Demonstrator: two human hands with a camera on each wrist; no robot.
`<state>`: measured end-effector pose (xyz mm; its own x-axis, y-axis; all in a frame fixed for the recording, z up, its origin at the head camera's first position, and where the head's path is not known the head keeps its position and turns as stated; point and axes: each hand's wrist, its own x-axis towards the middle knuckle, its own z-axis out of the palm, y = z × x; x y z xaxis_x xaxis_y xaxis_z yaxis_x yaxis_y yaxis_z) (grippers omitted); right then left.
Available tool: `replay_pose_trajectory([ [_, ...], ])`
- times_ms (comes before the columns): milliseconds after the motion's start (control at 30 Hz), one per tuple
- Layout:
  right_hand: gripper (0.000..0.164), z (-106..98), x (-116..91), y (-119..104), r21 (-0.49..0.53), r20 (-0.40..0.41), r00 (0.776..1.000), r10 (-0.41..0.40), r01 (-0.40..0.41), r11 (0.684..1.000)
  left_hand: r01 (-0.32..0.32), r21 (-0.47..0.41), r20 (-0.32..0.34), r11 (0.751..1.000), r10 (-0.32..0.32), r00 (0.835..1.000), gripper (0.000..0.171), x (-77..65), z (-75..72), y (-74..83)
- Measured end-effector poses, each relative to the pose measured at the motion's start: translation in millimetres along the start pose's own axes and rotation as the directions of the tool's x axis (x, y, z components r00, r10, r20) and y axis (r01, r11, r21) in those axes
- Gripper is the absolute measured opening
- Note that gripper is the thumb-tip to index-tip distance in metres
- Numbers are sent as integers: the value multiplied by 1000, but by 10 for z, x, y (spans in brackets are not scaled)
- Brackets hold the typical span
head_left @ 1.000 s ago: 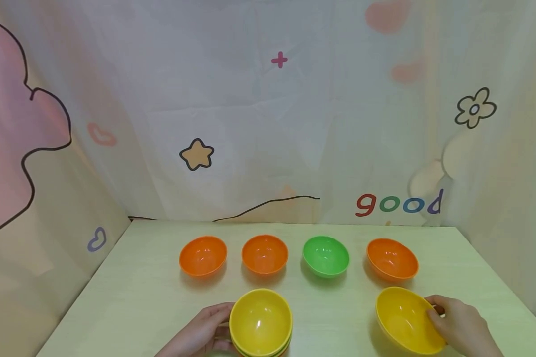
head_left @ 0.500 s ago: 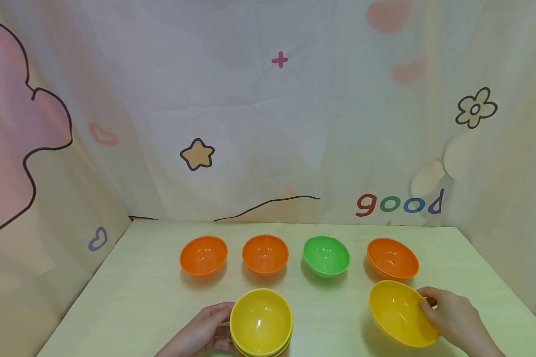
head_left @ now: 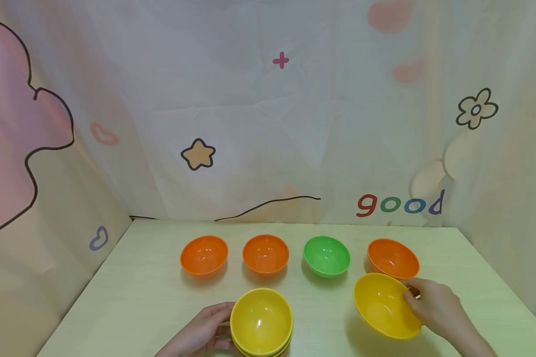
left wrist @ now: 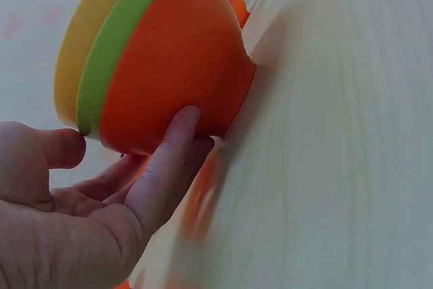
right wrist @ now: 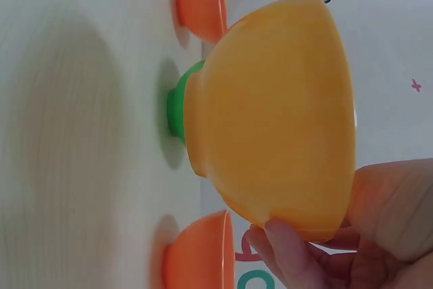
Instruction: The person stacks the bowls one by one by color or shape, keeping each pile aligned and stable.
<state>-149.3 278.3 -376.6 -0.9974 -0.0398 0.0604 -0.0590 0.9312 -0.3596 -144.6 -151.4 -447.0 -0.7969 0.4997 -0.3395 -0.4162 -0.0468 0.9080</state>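
A stack of bowls stands near the front of the table, a yellow bowl (head_left: 261, 321) on top, with a green bowl (left wrist: 115, 52) and an orange bowl (left wrist: 183, 65) beneath. My left hand (head_left: 204, 327) touches the stack's left side, its fairly straight fingers against the orange bowl and the thumb by the upper rims. On the right, my right hand (head_left: 433, 305) pinches the rim of a larger yellow bowl (head_left: 384, 305). That bowl is tilted and held above the table, its shadow below it. Part of the grip is hidden under the bowl in the head view.
Along the back stand a left orange bowl (head_left: 204, 255), a second orange bowl (head_left: 265, 254), a green bowl (head_left: 326, 256) and a right orange bowl (head_left: 393, 258), all upright. A printed cloth (head_left: 250, 124) hangs behind the pale table (head_left: 129, 297).
My right hand has carried the larger yellow bowl leftward and slightly away from me, toward the stack. The left hand and the stack have stayed in place.
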Motion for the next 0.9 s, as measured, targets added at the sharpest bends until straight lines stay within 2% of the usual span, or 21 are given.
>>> replay_pose_trajectory([
  [267, 4, -27, 68, -233, 16, -54, 994, -100, 101, 995, 5, -6, -10, 1000, -5, 1000, 43, 4, -21, -11],
  [533, 7, -64, 163, -482, 49, -46, 991, -127, 129, 990, 2, -15, -3, 1000, -2, 1000, 43, 3, -20, -10],
  [900, 14, 20, 274, -745, 64, -21, 985, -169, 170, 983, 15, -13, -13, 1000, -15, 1000, 42, 10, -18, -20],
])
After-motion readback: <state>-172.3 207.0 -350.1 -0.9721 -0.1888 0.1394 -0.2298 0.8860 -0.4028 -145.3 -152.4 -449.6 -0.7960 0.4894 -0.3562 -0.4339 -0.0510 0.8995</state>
